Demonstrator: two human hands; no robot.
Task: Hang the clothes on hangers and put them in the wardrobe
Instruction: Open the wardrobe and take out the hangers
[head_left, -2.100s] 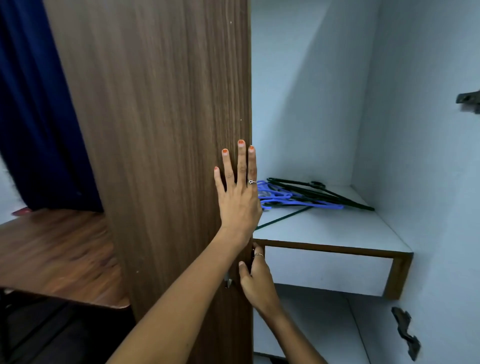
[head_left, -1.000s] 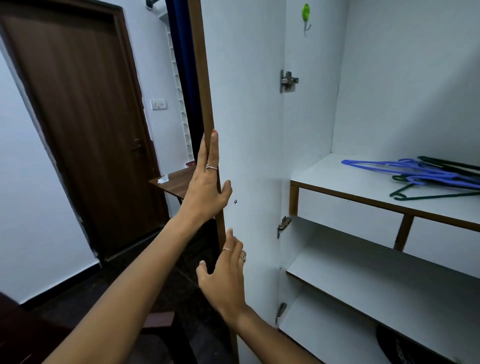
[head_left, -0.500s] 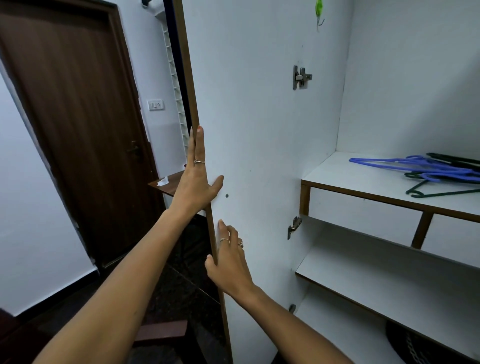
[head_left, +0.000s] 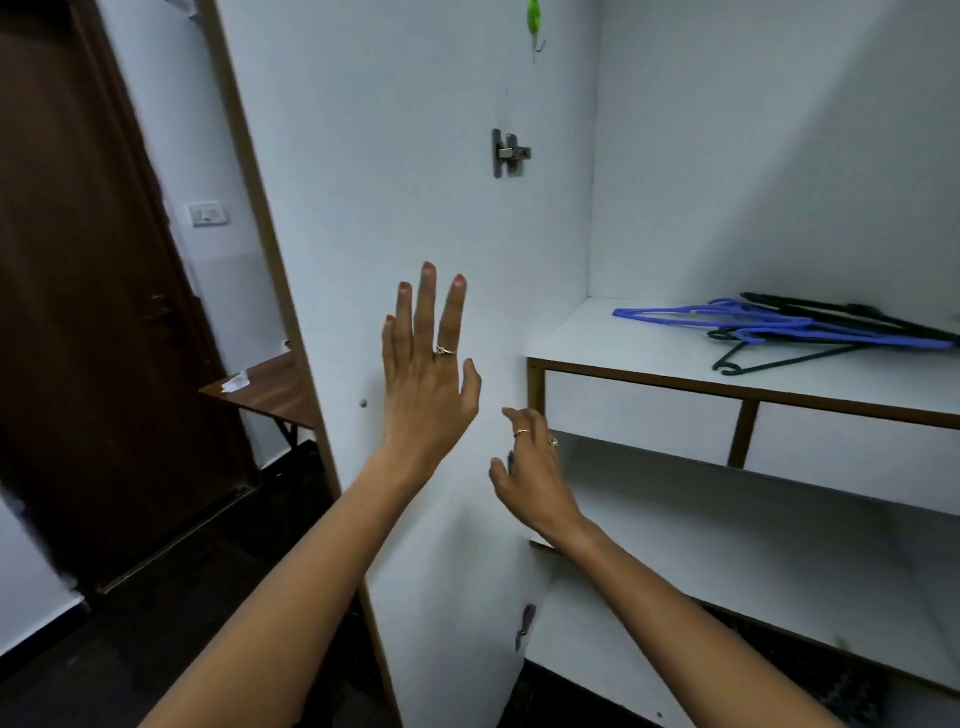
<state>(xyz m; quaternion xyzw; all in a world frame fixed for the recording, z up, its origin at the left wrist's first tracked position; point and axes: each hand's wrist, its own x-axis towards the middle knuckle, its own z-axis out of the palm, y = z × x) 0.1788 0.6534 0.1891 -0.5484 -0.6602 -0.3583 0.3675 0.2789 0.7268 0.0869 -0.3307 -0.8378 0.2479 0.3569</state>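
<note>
Stood open: wardrobe door (head_left: 415, 156), white inside face toward the camera, metal hinge (head_left: 510, 153) and green hook (head_left: 533, 15) near its inner edge. Lay heaped on the upper shelf (head_left: 597, 338): blue and dark hangers (head_left: 789, 327), well to the right of both hands and above them. Hovered before the door's inner face, fingers straight and spread, holding nothing: left hand (head_left: 423, 374). Hung lower, just beside the shelf's front corner, fingers loosely curled and empty: right hand (head_left: 532, 473).
</note>
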